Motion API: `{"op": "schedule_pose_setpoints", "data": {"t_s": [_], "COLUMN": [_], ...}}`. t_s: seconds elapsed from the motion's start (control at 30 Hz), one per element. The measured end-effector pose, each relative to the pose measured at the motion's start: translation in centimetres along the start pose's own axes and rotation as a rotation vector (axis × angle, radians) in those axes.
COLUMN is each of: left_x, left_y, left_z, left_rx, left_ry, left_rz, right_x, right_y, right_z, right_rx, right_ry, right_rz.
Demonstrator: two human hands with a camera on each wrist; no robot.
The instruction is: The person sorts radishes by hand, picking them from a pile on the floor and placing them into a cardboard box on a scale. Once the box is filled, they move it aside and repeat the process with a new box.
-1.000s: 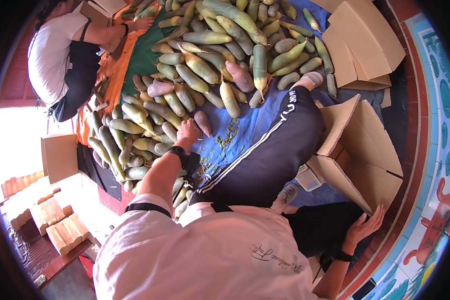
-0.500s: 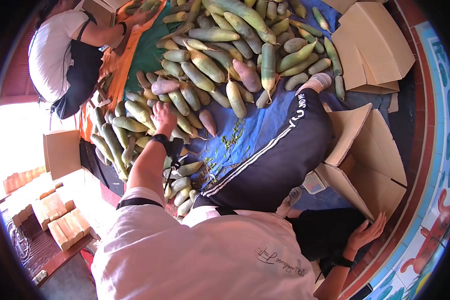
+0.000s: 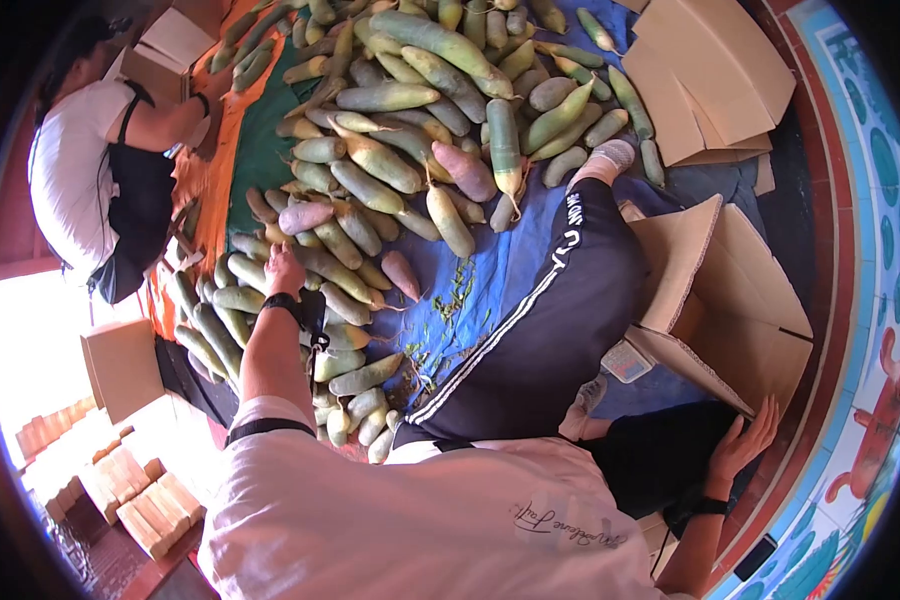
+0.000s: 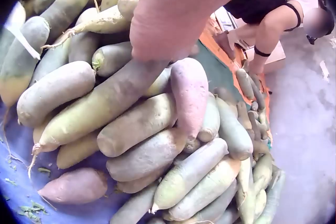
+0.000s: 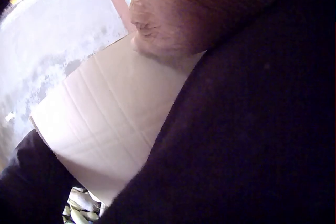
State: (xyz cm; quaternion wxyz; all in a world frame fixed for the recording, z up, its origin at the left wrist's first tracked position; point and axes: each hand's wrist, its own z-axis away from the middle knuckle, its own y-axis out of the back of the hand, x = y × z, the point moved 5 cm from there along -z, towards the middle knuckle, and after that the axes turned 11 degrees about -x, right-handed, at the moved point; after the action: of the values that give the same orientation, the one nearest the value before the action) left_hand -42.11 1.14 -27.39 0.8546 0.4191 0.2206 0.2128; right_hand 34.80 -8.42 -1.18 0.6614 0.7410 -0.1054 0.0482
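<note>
Over the lower left of a big heap of green-grey radishes (image 3: 375,160), my left hand (image 3: 286,270) reaches down with its back toward the head camera. In the left wrist view this hand (image 4: 176,19) covers the upper end of a long grey-green radish (image 4: 100,103); its fingertips are hidden, and I cannot tell if they grip. A pinkish radish (image 4: 190,92) lies just beside it. My right hand (image 3: 745,445), fingers straight, rests against the near edge of an open cardboard box (image 3: 755,350). In the right wrist view, the hand (image 5: 173,19) touches a cardboard panel (image 5: 105,108).
Between box and leg sits a small scale (image 3: 625,362). Leaf scraps (image 3: 455,300) lie on the blue sheet (image 3: 500,275). Another cardboard box (image 3: 710,80) is at the far right. A person (image 3: 95,180) crouches at the far left near an orange sheet (image 3: 205,140).
My left hand has moved left across the radishes, away from the single pink one on the blue sheet. The right hand stays at the box. The crouching person's arm has drawn back.
</note>
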Motion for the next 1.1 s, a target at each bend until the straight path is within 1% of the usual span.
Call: {"op": "schedule_pose_setpoints", "data": {"t_s": [0.03,0.17,0.23,0.27,0.33,0.37,0.47,0.5,0.53,0.57,0.6,0.67,0.73,0.8,0.87,0.9,1.0,1.03,1.07,1.1], "left_x": [0.5,0.6,0.6,0.6,0.6,0.5,0.2,0.4,0.3,0.7,1.6,4.0,5.3,5.7,6.0,6.3,7.5,7.8,7.8,8.2], "left_y": [0.7,1.0,1.1,1.4,1.7,1.7,0.2,0.1,-1.4,-1.9,-2.5,-1.5,-3.9,-3.6,-2.9,-2.3,0.0,0.8,1.2,2.3], "left_z": [0.5,-0.2,-0.5,-0.5,-0.2,0.0,1.1,2.2,2.0,3.0,4.3,8.5,9.4,10.8,11.7,12.2,13.5,13.8,13.6,13.6], "left_rx": [-0.024,0.035,-0.003,0.001,-0.133,-0.128,-0.212,-0.244,-0.283,-0.271,-0.26,-0.291,-0.315,-0.31,-0.423,-0.368,-0.331,-0.254,-0.243,-0.176], "left_ry": [0.02,0.04,0.1,0.096,0.066,0.064,-0.085,-0.071,-0.109,-0.13,-0.152,-0.213,-0.251,-0.223,-0.229,-0.24,-0.275,-0.306,-0.312,-0.355], "left_rz": [-0.01,-0.083,-0.204,-0.207,-0.259,-0.262,-0.39,-0.332,-0.348,-0.321,-0.292,-0.176,-0.08,-0.066,-0.048,-0.052,-0.064,-0.003,-0.007,0.068], "right_x": [0.0,-0.2,-0.4,-0.6,-0.9,-1.0,-1.0,-0.9,-0.8,-0.7,-0.6,-0.4,-0.2,0.1,0.1,0.1,0.2,0.3,0.3,0.4], "right_y": [0.0,0.0,0.0,0.2,0.5,0.6,0.5,0.4,0.3,0.3,0.2,0.0,-0.3,-0.5,-0.3,-0.3,0.0,0.0,0.0,0.0], "right_z": [-0.1,-0.3,-0.5,-0.6,-0.6,-0.6,-0.7,-0.7,-0.6,-0.6,-0.6,-0.5,-0.4,-0.2,-0.2,-0.1,0.0,0.1,0.1,0.2], "right_rx": [-0.001,-0.005,0.005,0.012,0.02,0.026,0.043,0.049,0.053,0.05,0.046,0.047,0.049,0.05,0.062,0.064,0.083,0.089,0.095,0.102], "right_ry": [-0.014,0.003,0.0,0.009,0.01,0.013,0.013,0.013,0.008,0.005,0.002,0.0,-0.005,-0.011,-0.031,-0.044,-0.06,-0.07,-0.065,-0.059], "right_rz": [0.005,0.036,0.048,0.038,0.026,0.018,0.009,0.013,0.011,0.006,0.001,0.008,0.016,0.015,-0.007,-0.026,-0.05,-0.053,-0.065,-0.077]}}
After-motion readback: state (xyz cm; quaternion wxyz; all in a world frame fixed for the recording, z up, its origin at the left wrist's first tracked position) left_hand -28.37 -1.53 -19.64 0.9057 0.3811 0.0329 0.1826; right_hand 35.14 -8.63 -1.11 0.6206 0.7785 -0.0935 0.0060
